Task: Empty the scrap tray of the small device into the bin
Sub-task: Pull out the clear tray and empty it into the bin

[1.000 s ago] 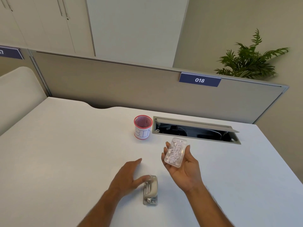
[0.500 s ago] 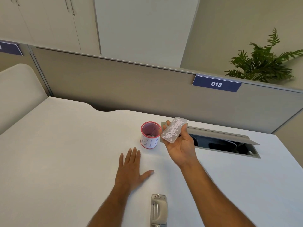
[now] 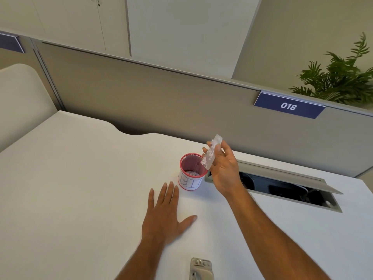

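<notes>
The right hand (image 3: pixel 223 170) is gripping the clear scrap tray (image 3: pixel 211 153), tilting it over the red-rimmed bin (image 3: pixel 190 172). The left hand (image 3: pixel 164 217) is lying flat and spread on the white desk (image 3: pixel 80 188).

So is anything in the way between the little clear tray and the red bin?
Nothing visible. The right hand tips the clear tray right over the bin's open top, and white scraps already lie inside.
</notes>
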The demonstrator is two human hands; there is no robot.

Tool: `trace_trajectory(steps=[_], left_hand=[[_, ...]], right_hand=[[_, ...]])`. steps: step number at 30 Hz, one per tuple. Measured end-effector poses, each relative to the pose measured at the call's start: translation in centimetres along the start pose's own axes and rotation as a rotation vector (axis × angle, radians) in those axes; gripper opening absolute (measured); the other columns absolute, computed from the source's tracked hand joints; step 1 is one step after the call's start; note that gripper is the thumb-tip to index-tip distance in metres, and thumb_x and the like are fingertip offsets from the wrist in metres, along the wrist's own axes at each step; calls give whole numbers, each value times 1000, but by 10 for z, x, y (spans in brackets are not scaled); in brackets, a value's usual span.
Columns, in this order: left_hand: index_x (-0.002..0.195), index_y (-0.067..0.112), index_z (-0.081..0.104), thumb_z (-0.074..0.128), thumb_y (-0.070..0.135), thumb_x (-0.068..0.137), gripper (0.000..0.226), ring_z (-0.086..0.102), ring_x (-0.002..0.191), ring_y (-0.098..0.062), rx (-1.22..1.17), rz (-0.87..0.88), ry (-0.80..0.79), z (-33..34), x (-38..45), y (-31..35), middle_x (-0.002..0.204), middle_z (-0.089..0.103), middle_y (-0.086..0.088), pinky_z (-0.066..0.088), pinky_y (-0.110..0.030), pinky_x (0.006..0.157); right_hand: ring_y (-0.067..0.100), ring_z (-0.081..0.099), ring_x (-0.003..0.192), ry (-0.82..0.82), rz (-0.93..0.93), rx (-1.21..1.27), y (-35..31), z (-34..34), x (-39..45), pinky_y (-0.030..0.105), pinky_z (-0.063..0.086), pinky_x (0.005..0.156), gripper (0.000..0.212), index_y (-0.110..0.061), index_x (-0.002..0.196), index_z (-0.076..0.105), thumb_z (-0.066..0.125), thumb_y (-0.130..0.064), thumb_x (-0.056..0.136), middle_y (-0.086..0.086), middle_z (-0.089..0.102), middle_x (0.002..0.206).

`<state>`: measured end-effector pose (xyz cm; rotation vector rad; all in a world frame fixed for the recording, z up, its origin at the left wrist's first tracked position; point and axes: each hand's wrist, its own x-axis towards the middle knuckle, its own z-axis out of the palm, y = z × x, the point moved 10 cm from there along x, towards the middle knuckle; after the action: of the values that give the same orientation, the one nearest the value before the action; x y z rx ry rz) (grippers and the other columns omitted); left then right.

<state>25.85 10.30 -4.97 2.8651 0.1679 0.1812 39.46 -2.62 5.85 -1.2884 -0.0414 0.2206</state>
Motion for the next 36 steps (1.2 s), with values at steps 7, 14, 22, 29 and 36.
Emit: trace_trajectory(steps=[7, 14, 22, 29, 36], left_hand=[[157, 12, 21, 15, 90, 80, 110, 10, 156, -23, -4, -7, -19, 4, 1, -2, 168, 18, -7, -6, -55, 122], [156, 11, 25, 14, 90, 80, 110, 14, 155, -23, -5, -7, -17, 4, 0, -2, 167, 21, -8, -3, -56, 121], [158, 14, 17, 7, 92, 77, 113, 5, 157, -21, -12, -24, -39, 5, 1, -4, 169, 13, -6, -4, -58, 125], [158, 14, 17, 8, 92, 77, 112, 5, 157, -20, -20, -25, -43, 5, 1, -3, 169, 13, -6, -6, -56, 123], [158, 16, 16, 9, 93, 77, 112, 4, 157, -20, -25, -34, -50, 5, 1, -4, 169, 11, -4, -9, -55, 123]], right_hand=[[21, 61, 123, -110, -78, -273, -3, 18, -6, 51, 47, 107, 61, -35, 135, 48, 62, -50, 78, 5, 57, 142], [26, 56, 131, -145, -107, -342, 0, 18, -2, 33, 51, 98, 49, -30, 140, 46, 63, -25, 95, 7, 56, 144], [21, 54, 130, -253, -90, -598, 3, 29, -1, 31, 54, 96, 61, -26, 146, 41, 68, -18, 92, 3, 52, 147], [13, 57, 111, -207, -211, -884, -1, 42, 8, 18, 50, 83, 62, -20, 139, 49, 78, -26, 84, -3, 59, 132], [22, 53, 119, -278, -267, -1119, 9, 59, 3, 40, 49, 101, 83, -20, 150, 36, 79, -34, 80, 3, 55, 137]])
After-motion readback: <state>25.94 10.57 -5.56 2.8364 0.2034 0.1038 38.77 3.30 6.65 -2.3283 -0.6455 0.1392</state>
